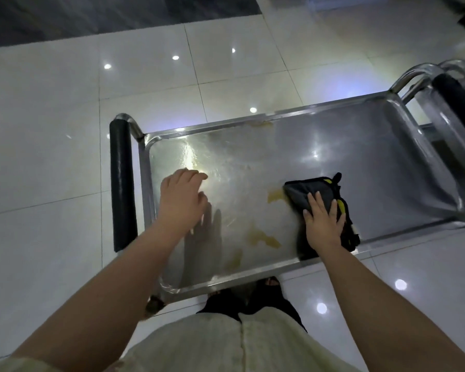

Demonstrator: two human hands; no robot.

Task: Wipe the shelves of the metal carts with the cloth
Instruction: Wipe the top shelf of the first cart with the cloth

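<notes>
- The dark cloth [317,194], edged in yellow, lies on the metal cart's top shelf [373,146], near its front rim.
- The right hand [323,220] presses flat on it, fingers straight.
- Yellow smears [275,196] mark the shelf just left of the cloth.
- The left hand [182,198] hovers relaxed, holding nothing.
- A black-padded handle [122,181] borders the shelf's left end.
- Glossy white floor tiles [51,130] surround the cart.

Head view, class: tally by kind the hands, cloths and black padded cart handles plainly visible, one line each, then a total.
Hands: 2 (left hand, right hand)
Cloths: 1 (cloth)
Black padded handles: 2 (left handle, right handle)
Total: 5
</notes>
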